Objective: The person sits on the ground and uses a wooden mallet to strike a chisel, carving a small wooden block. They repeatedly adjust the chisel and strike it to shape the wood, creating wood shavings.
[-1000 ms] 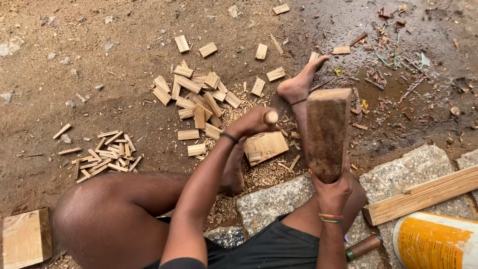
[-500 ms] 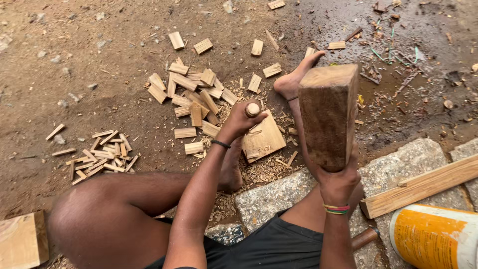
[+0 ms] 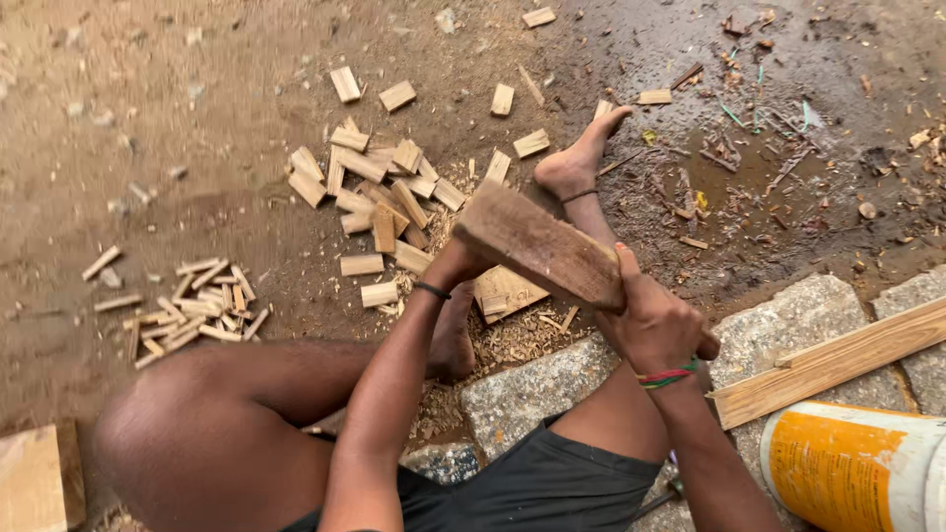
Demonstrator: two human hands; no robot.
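Observation:
My right hand (image 3: pixel 655 320) grips a heavy wooden mallet block (image 3: pixel 537 246), which lies tilted low across my left hand. My left hand (image 3: pixel 455 266) is closed around an upright wooden tool handle, and the mallet hides its top. Just beneath them a flat wooden piece (image 3: pixel 507 293) rests on the ground among shavings, between my feet. One bare foot (image 3: pixel 576 163) stretches out beyond it. A black band circles my left wrist and coloured threads my right.
Cut wooden pieces (image 3: pixel 379 192) lie heaped on the dirt, with thin splints (image 3: pixel 192 305) further left. Stone slabs (image 3: pixel 798 325) border the right, carrying a plank (image 3: pixel 838 360) and a white and orange bucket (image 3: pixel 857 468). A wood block (image 3: pixel 34 483) sits bottom left.
The mallet has swung from upright and raised down onto the handle in my left hand. My left hand stays over the flat wooden piece.

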